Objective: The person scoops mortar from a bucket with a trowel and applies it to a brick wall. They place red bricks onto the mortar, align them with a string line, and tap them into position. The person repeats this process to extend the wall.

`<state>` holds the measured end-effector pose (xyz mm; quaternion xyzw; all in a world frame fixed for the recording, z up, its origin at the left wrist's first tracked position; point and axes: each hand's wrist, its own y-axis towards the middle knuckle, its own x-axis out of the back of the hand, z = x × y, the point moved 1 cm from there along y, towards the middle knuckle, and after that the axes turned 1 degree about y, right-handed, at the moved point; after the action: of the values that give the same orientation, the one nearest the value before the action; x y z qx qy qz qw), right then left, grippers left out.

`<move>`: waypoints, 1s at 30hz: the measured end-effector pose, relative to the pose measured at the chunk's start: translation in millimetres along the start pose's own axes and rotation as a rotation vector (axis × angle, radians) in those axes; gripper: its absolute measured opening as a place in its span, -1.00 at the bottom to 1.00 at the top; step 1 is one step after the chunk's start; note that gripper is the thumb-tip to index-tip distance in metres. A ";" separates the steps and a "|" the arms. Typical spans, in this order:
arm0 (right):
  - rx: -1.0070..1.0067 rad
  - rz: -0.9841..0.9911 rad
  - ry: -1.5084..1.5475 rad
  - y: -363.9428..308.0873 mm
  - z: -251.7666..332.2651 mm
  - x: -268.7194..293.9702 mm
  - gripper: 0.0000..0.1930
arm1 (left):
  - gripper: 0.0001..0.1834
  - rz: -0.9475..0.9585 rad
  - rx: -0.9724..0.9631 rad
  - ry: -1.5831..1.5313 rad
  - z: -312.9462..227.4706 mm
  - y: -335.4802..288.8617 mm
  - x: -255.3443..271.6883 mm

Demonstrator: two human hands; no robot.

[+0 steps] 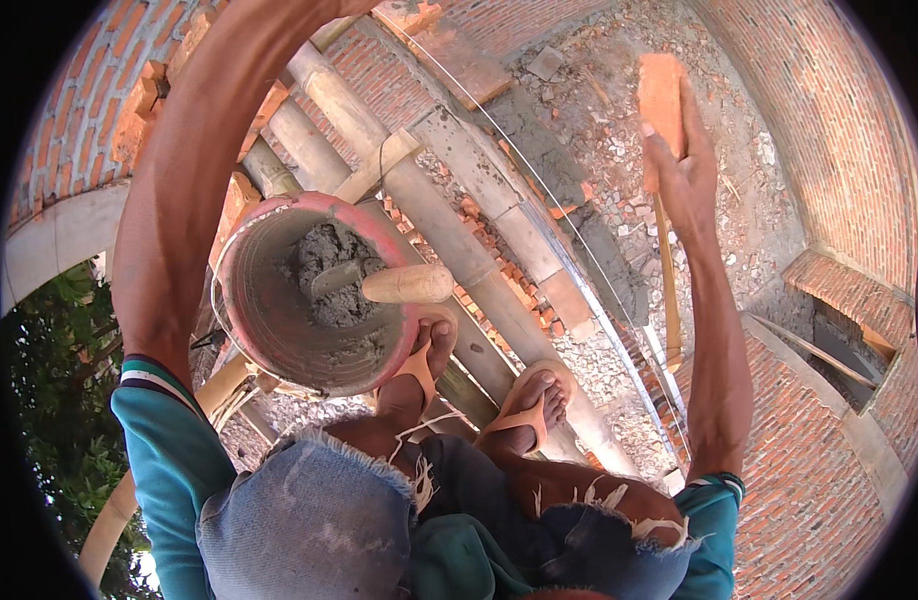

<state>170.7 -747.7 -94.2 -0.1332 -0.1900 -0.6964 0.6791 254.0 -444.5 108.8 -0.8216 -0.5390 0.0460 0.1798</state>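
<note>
My right hand [684, 165] is raised at the right, its thumb and fingers wrapped round an orange brick [662, 95] that stands on end. Beyond the upper edge my left arm reaches out of the picture; only a sliver of the left hand [344, 6] shows, its fingers hidden. Below that arm is a reddish bucket [244, 300] with grey mortar [331, 250] inside. A trowel with a wooden handle [409, 284] rests in it, blade in the mortar. Right of the bucket, wet mortar [549, 150] lies along a wall top beside a taut white string [519, 150].
My sandalled feet stand on bamboo poles [449, 240], with gaps showing rubble and stacked bricks [519, 290] far below. A wooden stick [669, 290] stands under my right hand. Brick walls [839, 130] rise on the right; loose bricks [139, 115] lie upper left.
</note>
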 end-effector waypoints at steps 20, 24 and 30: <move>0.416 0.240 -0.745 -55.5 -41.7 -131.1 -0.33 | -0.18 -1.062 0.402 0.331 272.4 -259.1 292.0; 0.367 0.363 -0.736 -55.3 -45.3 -125.7 -0.32 | -0.11 -1.064 0.510 0.488 310.6 -279.4 295.6; 0.366 0.346 -0.614 -56.8 -51.7 -101.5 -0.32 | 0.06 -1.153 0.512 0.734 333.8 -281.7 277.9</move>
<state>122.1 -679.6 -190.1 -0.2424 -0.4798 -0.4540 0.7106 34.5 -11.9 -71.9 -0.3018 -0.7636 -0.2098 0.5309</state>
